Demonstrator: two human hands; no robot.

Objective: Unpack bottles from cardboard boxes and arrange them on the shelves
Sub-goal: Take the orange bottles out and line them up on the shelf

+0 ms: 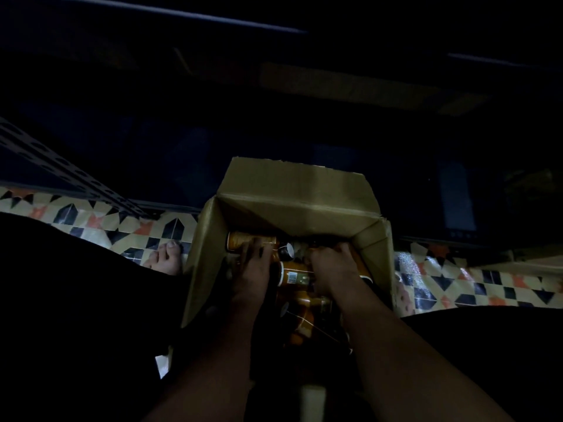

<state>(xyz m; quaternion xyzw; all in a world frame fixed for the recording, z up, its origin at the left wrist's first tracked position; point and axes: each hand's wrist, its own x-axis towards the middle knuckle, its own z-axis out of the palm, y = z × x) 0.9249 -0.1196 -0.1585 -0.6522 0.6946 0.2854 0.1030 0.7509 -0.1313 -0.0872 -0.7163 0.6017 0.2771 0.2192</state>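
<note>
An open cardboard box [292, 190] stands on the tiled floor between my knees, and several amber bottles lie inside it on their sides. My left hand [254, 271] reaches into the box, its fingers curled over one amber bottle [243, 241] at the far left. My right hand [330, 269] grips another bottle deeper on the right; that bottle is mostly hidden under the fingers. A further amber bottle [294, 277] with a barcode label lies between my hands. The scene is very dark.
A dark metal shelf unit fills the background, with a perforated upright [61, 166] at the left. The patterned tile floor [487, 284] shows on both sides of the box. A bare foot [166, 257] rests left of the box. My dark-clothed legs flank it.
</note>
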